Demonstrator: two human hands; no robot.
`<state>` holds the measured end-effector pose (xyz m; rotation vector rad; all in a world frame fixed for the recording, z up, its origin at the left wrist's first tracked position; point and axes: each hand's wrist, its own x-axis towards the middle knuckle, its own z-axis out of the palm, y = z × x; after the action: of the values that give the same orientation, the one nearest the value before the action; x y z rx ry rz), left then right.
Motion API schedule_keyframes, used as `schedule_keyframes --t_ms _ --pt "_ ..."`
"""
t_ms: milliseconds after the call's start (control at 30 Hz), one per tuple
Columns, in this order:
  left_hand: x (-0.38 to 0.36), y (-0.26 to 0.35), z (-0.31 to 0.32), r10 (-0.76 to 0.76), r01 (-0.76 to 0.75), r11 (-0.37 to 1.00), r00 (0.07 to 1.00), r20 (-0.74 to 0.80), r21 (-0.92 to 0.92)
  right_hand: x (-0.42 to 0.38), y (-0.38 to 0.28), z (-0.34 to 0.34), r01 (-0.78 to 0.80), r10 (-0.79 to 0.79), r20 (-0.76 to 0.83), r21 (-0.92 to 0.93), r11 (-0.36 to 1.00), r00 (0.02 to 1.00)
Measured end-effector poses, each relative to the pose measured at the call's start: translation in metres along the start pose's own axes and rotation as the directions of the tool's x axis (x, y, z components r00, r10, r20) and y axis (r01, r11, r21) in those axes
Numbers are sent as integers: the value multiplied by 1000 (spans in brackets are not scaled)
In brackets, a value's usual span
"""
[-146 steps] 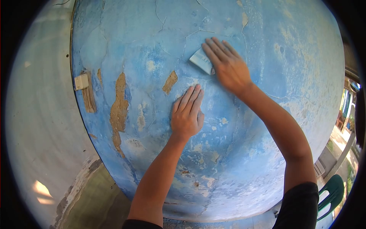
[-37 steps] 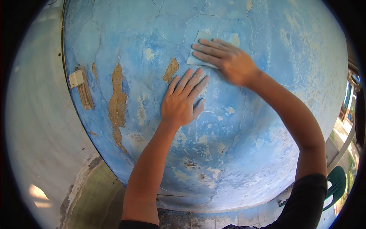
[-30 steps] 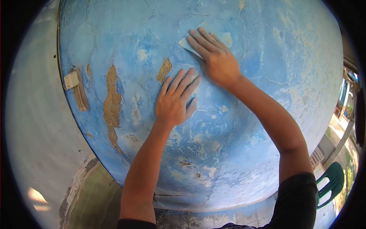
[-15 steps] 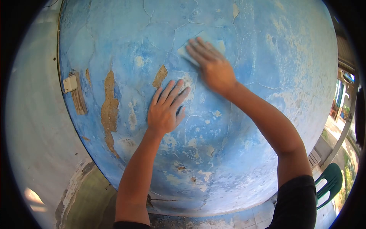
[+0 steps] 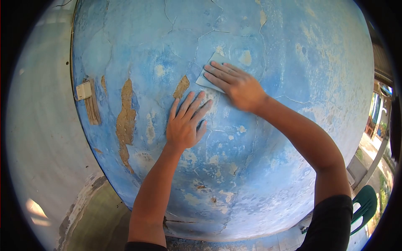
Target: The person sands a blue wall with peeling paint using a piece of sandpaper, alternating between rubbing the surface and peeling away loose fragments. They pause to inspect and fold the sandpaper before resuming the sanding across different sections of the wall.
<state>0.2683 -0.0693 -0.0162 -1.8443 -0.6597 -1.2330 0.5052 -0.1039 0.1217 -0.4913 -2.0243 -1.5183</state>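
Right hand (image 5: 235, 83) holds pale sheet (image 5: 204, 82) flat against blue wall (image 5: 289, 142). Left hand (image 5: 184, 125) spread, gripping nothing, just below-left.

The cracked, flaking blue wall (image 5: 284, 171) carries a pale sheet (image 5: 202, 81) lying flat against its upper middle and, near its left edge, a cream box (image 5: 83, 90) overlapping a weathered wooden strip (image 5: 93, 110).

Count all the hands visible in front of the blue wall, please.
2. The left hand rests below a small bare patch; the right hand, higher and farther right, covers part of a sheet, probably sandpaper.
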Motion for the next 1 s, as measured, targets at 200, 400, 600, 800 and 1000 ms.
schedule_keyframes --t_ms 200,400,600,800,1000 --pt "-3 2 0 -65 66 997 998 -10 41 25 12 -3 -264 255 -207 -18 964 945" --pt "-3 0 1 -54 55 998 998 -23 39 16 7 7 -82 79 -92 -36 996 993" --pt "-3 1 0 -45 45 999 999 -24 4 28 4 9 -342 328 -282 -2 940 902" --pt "-3 0 0 -37 37 999 999 -34 3 27 18 1 -117 120 -81 39 992 989" --pt "-2 -1 -1 -25 25 1000 999 -31 15 22 -6 14 -169 165 -130 -20 985 978"
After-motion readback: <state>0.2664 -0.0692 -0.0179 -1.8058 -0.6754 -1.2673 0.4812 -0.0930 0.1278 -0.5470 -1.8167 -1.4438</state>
